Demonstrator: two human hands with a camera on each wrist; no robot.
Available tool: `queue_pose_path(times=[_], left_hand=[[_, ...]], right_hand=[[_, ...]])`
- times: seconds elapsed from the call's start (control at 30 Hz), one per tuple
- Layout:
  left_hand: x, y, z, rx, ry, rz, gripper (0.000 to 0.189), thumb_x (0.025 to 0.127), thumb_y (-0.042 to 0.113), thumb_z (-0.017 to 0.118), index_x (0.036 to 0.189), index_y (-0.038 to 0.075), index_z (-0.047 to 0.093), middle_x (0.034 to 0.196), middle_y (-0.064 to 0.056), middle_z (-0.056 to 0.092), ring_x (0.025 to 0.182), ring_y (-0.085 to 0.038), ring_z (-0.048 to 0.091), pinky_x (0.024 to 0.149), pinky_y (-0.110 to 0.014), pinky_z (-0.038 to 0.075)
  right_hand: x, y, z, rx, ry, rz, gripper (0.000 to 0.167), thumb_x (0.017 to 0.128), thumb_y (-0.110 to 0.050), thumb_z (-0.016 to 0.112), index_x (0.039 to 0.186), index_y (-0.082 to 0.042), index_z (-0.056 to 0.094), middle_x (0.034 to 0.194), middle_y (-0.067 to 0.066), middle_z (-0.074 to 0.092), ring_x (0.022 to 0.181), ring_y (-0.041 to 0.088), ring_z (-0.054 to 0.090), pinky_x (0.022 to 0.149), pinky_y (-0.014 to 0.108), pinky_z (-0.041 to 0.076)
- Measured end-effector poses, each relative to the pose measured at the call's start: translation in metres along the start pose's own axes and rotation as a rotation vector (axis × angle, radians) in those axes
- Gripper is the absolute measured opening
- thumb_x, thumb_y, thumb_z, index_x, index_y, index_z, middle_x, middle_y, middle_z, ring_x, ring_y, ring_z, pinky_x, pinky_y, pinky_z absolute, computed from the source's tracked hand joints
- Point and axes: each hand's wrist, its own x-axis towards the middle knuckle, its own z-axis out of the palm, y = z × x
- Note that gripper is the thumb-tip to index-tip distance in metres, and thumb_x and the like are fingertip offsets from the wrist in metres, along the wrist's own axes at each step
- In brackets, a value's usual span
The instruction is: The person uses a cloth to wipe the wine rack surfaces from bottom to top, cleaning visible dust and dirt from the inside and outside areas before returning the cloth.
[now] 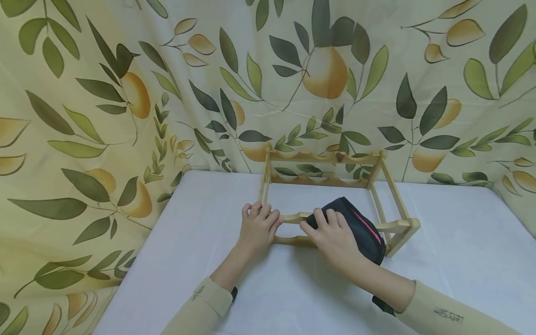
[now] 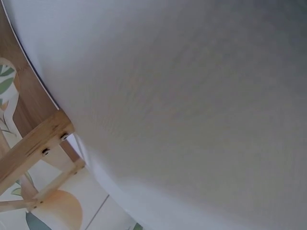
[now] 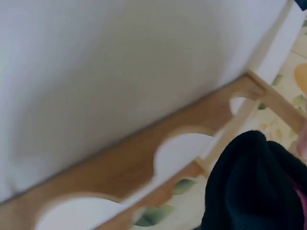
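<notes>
A wooden rack [image 1: 322,157] with scalloped rails stands on the white-covered table. My left hand [image 1: 258,226] grips its front left corner, the fingers bent over the wood. Across the front rails, toward the right, lies a soft black pouch [image 1: 361,231] with a pink line along one side. My right hand [image 1: 336,236] holds this pouch from above, fingers curled over its left part. In the left wrist view, part of the rack's frame [image 2: 33,149] shows but not the fingers. The right wrist view shows the pouch [image 3: 254,187] tilted beside a scalloped rail [image 3: 117,167].
The white tablecloth [image 1: 456,260] covers the table around the rack. Close behind the rack hangs a curtain [image 1: 368,116] printed with fruit and leaves, which also runs along the left side. The rack's right end post [image 1: 393,190] rises just beyond the pouch.
</notes>
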Motion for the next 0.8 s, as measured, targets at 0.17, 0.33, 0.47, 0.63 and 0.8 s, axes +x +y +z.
queue_pose_path(times=[0.17,0.33,0.47,0.63,0.8], left_hand=[[0.0,0.001,-0.001,-0.024,-0.007,-0.01,0.044,0.099,0.042,0.022,0.084,0.017,0.054,0.086,0.0,0.044,0.093,-0.023,0.043,0.08,-0.042,0.03],[-0.001,0.0,0.0,-0.031,-0.004,-0.012,0.045,0.099,0.042,0.022,0.084,0.016,0.055,0.086,0.0,0.045,0.093,-0.023,0.043,0.08,-0.042,0.03],[-0.002,0.0,-0.001,-0.036,-0.01,-0.012,0.045,0.099,0.042,0.023,0.084,0.016,0.056,0.086,0.0,0.045,0.092,-0.024,0.044,0.08,-0.042,0.029],[-0.003,0.0,-0.003,-0.031,-0.012,-0.002,0.044,0.099,0.041,0.022,0.084,0.017,0.055,0.085,0.0,0.045,0.092,-0.023,0.042,0.08,-0.042,0.029],[-0.004,0.0,-0.005,-0.016,-0.006,0.015,0.044,0.099,0.041,0.021,0.084,0.017,0.054,0.084,0.0,0.044,0.091,-0.023,0.041,0.079,-0.042,0.029]], right_hand=[[0.006,0.002,-0.015,0.005,0.055,-0.018,0.042,0.068,-0.006,0.078,0.098,-0.013,0.049,0.096,0.02,0.048,0.076,0.034,0.044,0.066,0.043,0.043],[0.022,0.012,-0.04,0.0,0.114,-0.032,0.046,0.063,-0.005,0.08,0.095,-0.013,0.048,0.096,0.021,0.048,0.075,0.035,0.045,0.065,0.043,0.044],[0.038,0.03,-0.058,-0.003,0.131,-0.018,0.046,0.063,-0.001,0.077,0.097,-0.013,0.049,0.099,0.023,0.047,0.078,0.038,0.044,0.066,0.046,0.042],[0.06,0.062,-0.063,-0.01,0.164,0.038,0.037,0.07,0.003,0.07,0.1,-0.01,0.052,0.099,0.025,0.043,0.078,0.039,0.04,0.064,0.047,0.038],[0.079,0.093,-0.046,-0.018,0.192,0.101,0.031,0.075,0.004,0.065,0.099,-0.009,0.049,0.097,0.024,0.04,0.075,0.038,0.035,0.061,0.045,0.032]])
